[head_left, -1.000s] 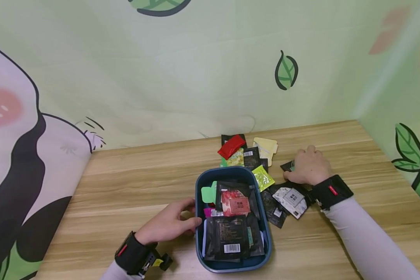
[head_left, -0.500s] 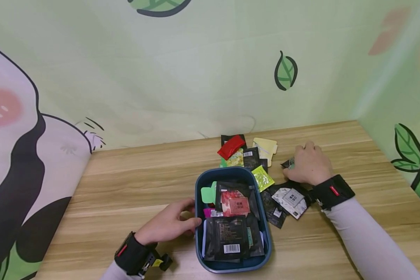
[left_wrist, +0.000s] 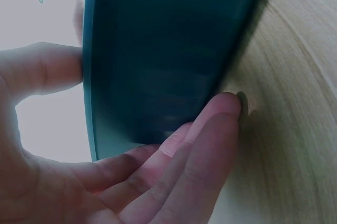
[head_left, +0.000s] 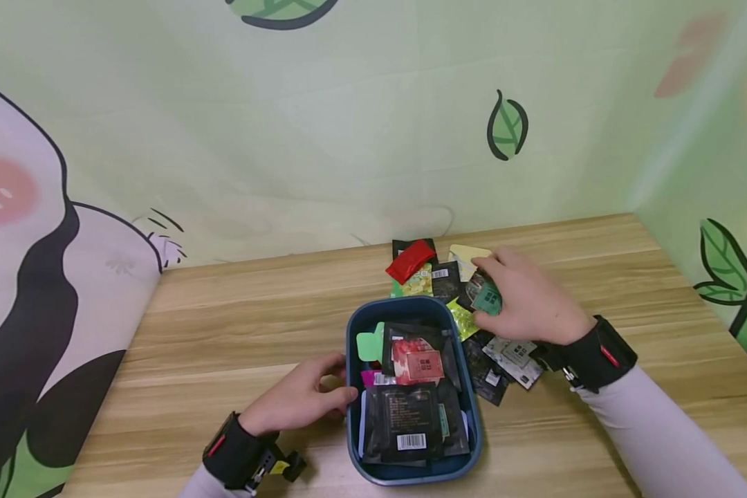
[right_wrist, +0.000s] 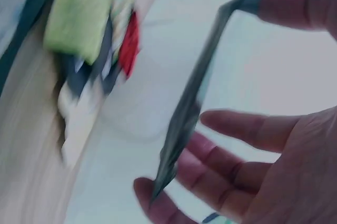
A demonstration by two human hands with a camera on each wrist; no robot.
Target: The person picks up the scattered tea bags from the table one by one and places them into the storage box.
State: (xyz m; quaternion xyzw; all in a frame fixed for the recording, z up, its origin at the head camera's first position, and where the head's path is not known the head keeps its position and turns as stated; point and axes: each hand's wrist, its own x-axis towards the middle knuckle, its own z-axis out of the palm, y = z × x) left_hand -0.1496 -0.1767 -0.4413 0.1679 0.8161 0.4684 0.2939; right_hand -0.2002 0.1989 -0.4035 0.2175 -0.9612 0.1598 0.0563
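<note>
- At right of centre in the head view, we see the right hand [head_left: 532, 297] pinching a black sachet [head_left: 487, 297] with a green label, thumb on its near edge and fingers on its far edge.
- The sachet lies to the left of the palm in that view, bridging the gap between thumb and fingers.
- In the right wrist view we see it nearly edge-on, slanting from upper right to lower centre: the thumb touches its upper end, a fingertip its lower end.
- At lower centre we find the bin [head_left: 404, 309], with black packets [head_left: 411, 422] piled inside.
- Our left hand [head_left: 301, 394], at lower left of centre, has its fingers loosely extended against the bin's outer left wall, thumb tip at the rim.
- Just left of the sachet we see a lime packet [head_left: 463, 320]; farther up and left, a red packet [head_left: 411, 261].
- Below the right hand we see a white packet [head_left: 515, 358], on the table [head_left: 224, 311].
</note>
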